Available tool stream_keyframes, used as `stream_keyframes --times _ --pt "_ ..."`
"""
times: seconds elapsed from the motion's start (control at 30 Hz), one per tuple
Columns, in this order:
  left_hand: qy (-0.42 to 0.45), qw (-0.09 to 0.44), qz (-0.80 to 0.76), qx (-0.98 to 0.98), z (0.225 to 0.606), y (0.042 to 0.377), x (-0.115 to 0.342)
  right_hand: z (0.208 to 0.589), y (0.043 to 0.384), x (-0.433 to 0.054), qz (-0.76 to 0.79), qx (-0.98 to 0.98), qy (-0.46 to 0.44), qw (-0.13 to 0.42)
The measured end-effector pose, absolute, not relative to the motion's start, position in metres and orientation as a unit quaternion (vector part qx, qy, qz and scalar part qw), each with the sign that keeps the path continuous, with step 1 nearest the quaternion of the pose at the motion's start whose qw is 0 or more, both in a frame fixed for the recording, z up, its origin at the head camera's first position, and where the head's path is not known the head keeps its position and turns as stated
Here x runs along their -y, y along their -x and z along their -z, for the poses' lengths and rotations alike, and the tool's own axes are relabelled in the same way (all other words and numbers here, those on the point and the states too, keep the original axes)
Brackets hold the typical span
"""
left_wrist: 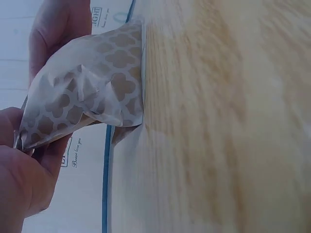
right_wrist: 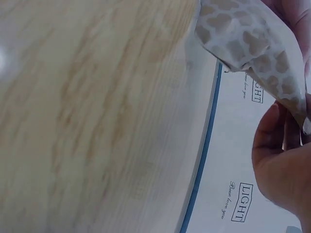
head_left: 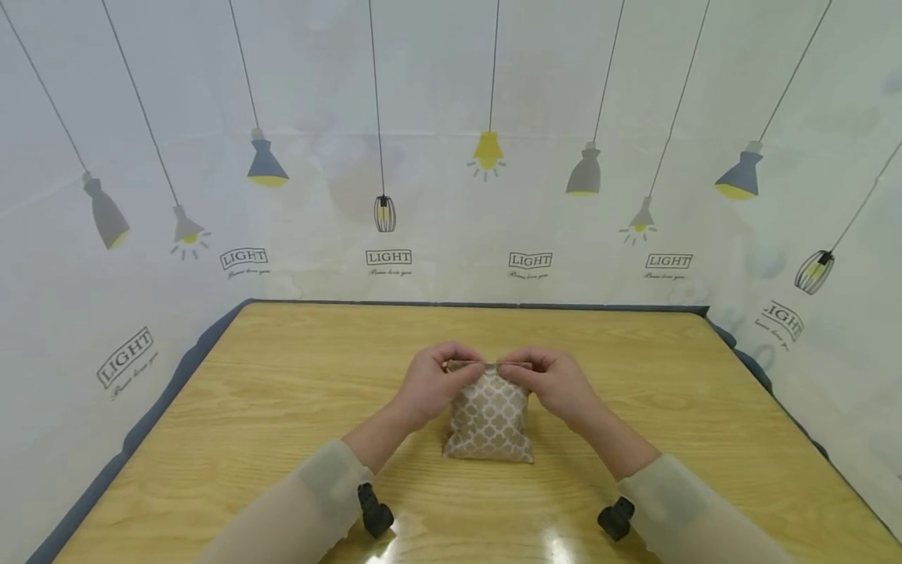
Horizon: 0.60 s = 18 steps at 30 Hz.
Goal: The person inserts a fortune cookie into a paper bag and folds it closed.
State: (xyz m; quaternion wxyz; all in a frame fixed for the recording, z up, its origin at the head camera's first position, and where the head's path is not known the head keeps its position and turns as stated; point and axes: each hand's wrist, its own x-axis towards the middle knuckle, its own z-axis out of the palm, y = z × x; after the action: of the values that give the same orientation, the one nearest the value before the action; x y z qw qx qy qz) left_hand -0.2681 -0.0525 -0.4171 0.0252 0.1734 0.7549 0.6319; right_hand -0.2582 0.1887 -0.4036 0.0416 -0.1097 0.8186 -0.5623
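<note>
A small tan paper bag (head_left: 489, 415) with a white lattice pattern stands on the wooden table, its bottom edge toward me. My left hand (head_left: 440, 382) pinches the left part of its top edge, thumb in front and fingers behind. On the right part of that edge, my right hand (head_left: 553, 384) pinches in the same way. Creases run across the bag's side (left_wrist: 87, 92) in the left wrist view. From the right wrist, the bag (right_wrist: 252, 39) leans up to the fingers of the right hand (right_wrist: 282, 160). Whatever the bag contains is hidden.
The wooden table (head_left: 282, 423) spreads out on all sides of the bag. Behind it and along both sides hangs a pale backdrop (head_left: 451, 196) printed with lamps and words, meeting the table at a dark blue edge (head_left: 395, 303). Black wrist devices (head_left: 376, 513) sit at both sleeves.
</note>
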Motion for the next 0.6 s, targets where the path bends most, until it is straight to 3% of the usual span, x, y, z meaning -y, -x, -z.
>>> stream_keyframes --times 0.13,0.37,0.6 --pt "-0.174 0.017 -0.625 -0.761 0.417 0.267 0.054 0.401 0.256 -0.185 0.547 -0.829 0.110 0.024" --pt "-0.144 0.055 -0.670 -0.726 0.417 0.267 0.065 0.398 0.256 -0.190 0.549 -0.831 0.083 0.023" --pt "-0.126 0.038 -0.668 -0.732 0.417 0.268 0.071 0.399 0.255 -0.201 0.586 -0.805 0.085 0.035"
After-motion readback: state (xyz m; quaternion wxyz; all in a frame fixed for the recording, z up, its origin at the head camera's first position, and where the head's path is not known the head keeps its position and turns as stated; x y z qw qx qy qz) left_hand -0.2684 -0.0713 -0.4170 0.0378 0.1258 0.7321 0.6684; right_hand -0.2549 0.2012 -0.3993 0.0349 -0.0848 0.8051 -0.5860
